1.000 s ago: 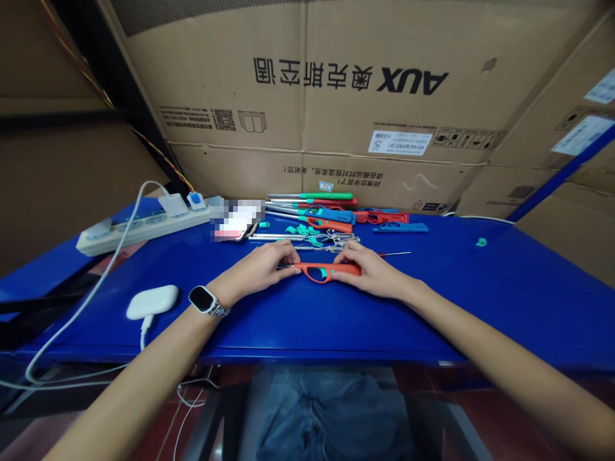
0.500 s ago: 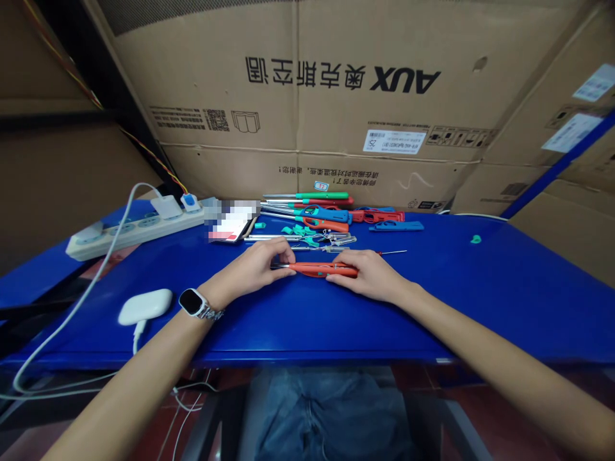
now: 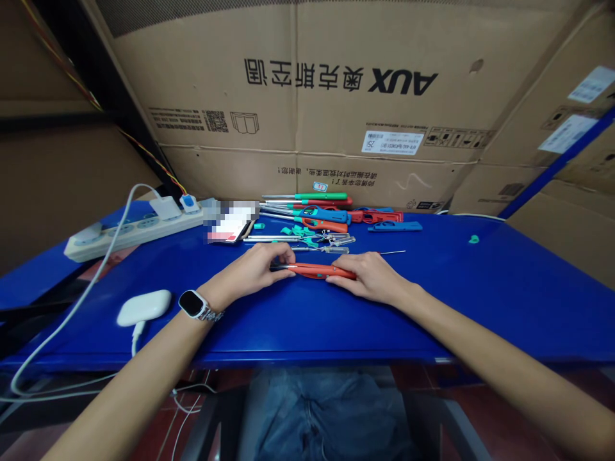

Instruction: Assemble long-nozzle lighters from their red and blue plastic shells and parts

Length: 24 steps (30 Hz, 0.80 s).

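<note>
An orange long-nosed lighter body (image 3: 314, 271) lies flat on the blue table (image 3: 480, 301) between my two hands. My left hand (image 3: 252, 271), with a smartwatch on its wrist, pinches the dark metal end at the left. My right hand (image 3: 369, 275) is closed round the orange handle end at the right. Just behind them lies a heap of similar lighter parts (image 3: 319, 221) in orange, blue and green, with thin metal tubes.
A white power strip (image 3: 129, 230) with plugs lies at the back left, its cable running off the table's front. A white oval device (image 3: 144, 307) sits near my left forearm. Large cardboard boxes (image 3: 336, 102) wall off the back. A small green piece (image 3: 475, 239) lies at the right.
The orange lighter body has been rolled from lying with its trigger loop showing to lying edge-on and flatter. Both hands have stayed in place on it.
</note>
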Each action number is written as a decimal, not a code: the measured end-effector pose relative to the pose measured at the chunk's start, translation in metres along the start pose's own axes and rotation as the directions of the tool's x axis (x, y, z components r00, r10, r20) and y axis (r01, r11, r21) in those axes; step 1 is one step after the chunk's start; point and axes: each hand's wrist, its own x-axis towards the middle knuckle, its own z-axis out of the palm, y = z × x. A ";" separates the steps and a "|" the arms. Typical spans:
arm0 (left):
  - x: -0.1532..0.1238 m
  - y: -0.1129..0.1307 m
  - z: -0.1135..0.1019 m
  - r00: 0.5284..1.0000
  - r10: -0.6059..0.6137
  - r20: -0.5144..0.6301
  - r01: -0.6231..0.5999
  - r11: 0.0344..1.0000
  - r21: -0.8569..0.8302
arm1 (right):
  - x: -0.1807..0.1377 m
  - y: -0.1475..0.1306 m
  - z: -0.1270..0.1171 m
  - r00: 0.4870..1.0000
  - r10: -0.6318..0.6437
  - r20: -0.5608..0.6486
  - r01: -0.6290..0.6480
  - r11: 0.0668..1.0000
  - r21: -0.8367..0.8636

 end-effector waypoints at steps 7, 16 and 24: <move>0.000 0.007 -0.003 0.997 0.073 0.026 -0.073 0.997 0.020 | -0.002 0.004 0.005 0.999 -0.024 -0.040 0.023 1.000 -0.011; -0.001 0.012 -0.001 0.998 0.067 0.009 -0.068 0.992 0.104 | -0.002 0.002 0.007 0.996 -0.032 -0.084 0.029 0.999 -0.035; 0.000 0.019 0.004 0.996 0.092 0.000 -0.091 0.977 0.193 | -0.001 -0.002 0.008 0.991 -0.058 -0.116 0.044 0.992 -0.116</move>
